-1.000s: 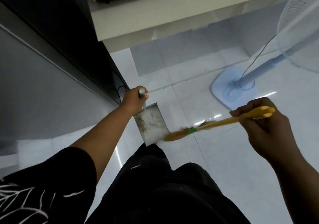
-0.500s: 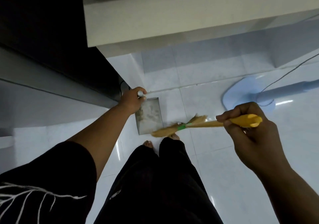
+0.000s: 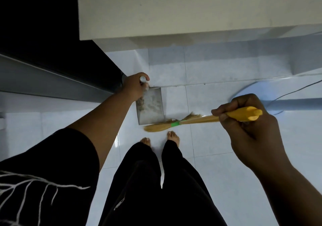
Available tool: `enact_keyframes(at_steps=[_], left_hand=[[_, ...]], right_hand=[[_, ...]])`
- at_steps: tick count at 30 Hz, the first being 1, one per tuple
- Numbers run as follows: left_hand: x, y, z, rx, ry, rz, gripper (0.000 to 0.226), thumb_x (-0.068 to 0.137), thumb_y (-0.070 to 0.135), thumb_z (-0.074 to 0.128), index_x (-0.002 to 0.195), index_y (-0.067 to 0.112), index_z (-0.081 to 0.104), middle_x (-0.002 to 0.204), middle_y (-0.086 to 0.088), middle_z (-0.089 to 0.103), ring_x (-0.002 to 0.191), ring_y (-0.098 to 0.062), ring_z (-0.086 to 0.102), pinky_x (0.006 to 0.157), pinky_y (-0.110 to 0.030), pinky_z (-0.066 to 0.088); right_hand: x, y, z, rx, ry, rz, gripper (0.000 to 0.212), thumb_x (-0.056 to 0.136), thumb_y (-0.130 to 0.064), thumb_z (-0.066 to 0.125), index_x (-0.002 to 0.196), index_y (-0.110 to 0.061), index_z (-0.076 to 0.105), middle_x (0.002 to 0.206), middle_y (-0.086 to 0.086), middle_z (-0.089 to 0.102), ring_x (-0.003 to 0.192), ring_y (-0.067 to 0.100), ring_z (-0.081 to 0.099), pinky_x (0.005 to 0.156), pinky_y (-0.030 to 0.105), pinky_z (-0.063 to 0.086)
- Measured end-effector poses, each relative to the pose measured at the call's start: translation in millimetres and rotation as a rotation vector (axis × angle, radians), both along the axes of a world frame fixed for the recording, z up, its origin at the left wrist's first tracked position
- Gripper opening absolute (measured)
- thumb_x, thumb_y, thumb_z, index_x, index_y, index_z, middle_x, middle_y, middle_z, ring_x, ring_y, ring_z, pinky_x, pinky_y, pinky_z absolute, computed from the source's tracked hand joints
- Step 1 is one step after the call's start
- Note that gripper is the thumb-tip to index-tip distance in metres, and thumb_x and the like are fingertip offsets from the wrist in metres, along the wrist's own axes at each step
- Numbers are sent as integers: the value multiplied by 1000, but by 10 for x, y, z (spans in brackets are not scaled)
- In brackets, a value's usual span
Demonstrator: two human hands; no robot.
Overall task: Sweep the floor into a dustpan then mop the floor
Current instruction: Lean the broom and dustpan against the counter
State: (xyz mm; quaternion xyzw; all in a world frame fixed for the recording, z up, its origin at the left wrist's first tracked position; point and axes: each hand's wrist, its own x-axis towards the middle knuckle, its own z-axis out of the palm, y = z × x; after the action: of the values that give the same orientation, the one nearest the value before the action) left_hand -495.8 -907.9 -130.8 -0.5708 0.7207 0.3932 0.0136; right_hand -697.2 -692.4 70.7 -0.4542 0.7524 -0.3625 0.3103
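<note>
Floor (image 3: pixel 226 156) of pale, glossy tile spreads under me, with a cream tabletop (image 3: pixel 174 8) overhanging it ahead. On it, just in front of my bare feet (image 3: pixel 172 137) and a little to the left, the dustpan (image 3: pixel 153 110) seems to rest. Its long axis runs from the upright handle (image 3: pixel 142 78) at the far end down to the open mouth facing my toes. My left hand (image 3: pixel 134 88) is curled round that handle and is the nearer one to the pan. My right hand (image 3: pixel 247 130), well apart on the right, is clamped on the yellow grip of the broom (image 3: pixel 191 119). The broom's shaft lies nearly crosswise to the pan and points left, so the bristle head sits just at the mouth's near edge. I judge the next stroke has to push away from me, up into that mouth. The pan is grey metal, filmed with dust, with brownish fluff (image 3: pixel 142 103) heaped along its left wall. A green band (image 3: pixel 175 123) binds the bristles.
</note>
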Motion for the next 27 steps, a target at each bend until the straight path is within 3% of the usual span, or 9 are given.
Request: enact_keyframes(at_steps=[4,9,11,14,17,20,23,25,27], left_hand=[[2,-11,-28,103,79,106,18,96,7,54,111,8,64,109,-9,68,104,-20,65,89,-24,48],[9,-61,-50,95,101,114,20,92,4,56,105,15,66,99,-1,66,92,-16,63,70,-11,43],[27,-67,-61,87,80,95,22,92,5,57,111,14,65,109,-4,68,98,-18,63,78,-11,45],[63,-79,-62,85,14,78,30,92,13,59,122,14,61,125,-6,63,115,-23,59,97,-24,44],[102,-86,-51,116,-6,96,39,90,17,65,128,15,58,130,-6,60,119,-24,56,99,-27,44],[123,-64,-16,116,41,120,41,88,16,67,128,14,58,126,-3,62,116,-20,57,91,-18,40],[137,-22,-2,104,59,145,39,87,20,68,124,12,58,107,2,57,96,-14,54,79,-13,35],[157,7,-7,112,61,176,30,88,24,68,116,19,57,105,8,50,93,-12,51,80,-17,37],[175,38,-21,152,74,199,32,89,27,67,117,24,51,115,4,55,108,-19,55,90,-24,43]], right_hand=[[67,-177,-29,0,-18,22,19,86,-3,62,92,-20,54,89,-12,70,88,4,67,71,9,47],[179,-388,-69,9,-15,50,12,88,-12,62,91,-20,54,85,-10,70,80,8,68,67,18,50],[224,-501,-98,26,28,86,7,89,-16,61,93,-16,55,84,-7,70,76,11,67,67,29,53],[279,-746,-124,20,88,127,9,90,-15,61,95,-10,55,82,-1,69,74,14,66,66,32,52],[341,-1061,-169,-15,155,153,15,89,-20,61,95,-8,55,78,2,66,71,15,63,66,33,49],[423,-1359,-381,28,164,179,16,87,-20,62,91,-5,57,76,6,64,70,19,60,68,33,45],[473,-1581,-709,158,102,221,12,87,-17,61,91,-6,61,84,5,66,79,20,61,75,31,47],[491,-1677,-906,195,48,215,11,88,-16,60,94,-7,63,89,4,67,85,20,62,80,29,48],[502,-1761,-1050,197,16,196,11,88,-15,59,94,-8,64,90,4,67,87,20,62,79,29,48]])
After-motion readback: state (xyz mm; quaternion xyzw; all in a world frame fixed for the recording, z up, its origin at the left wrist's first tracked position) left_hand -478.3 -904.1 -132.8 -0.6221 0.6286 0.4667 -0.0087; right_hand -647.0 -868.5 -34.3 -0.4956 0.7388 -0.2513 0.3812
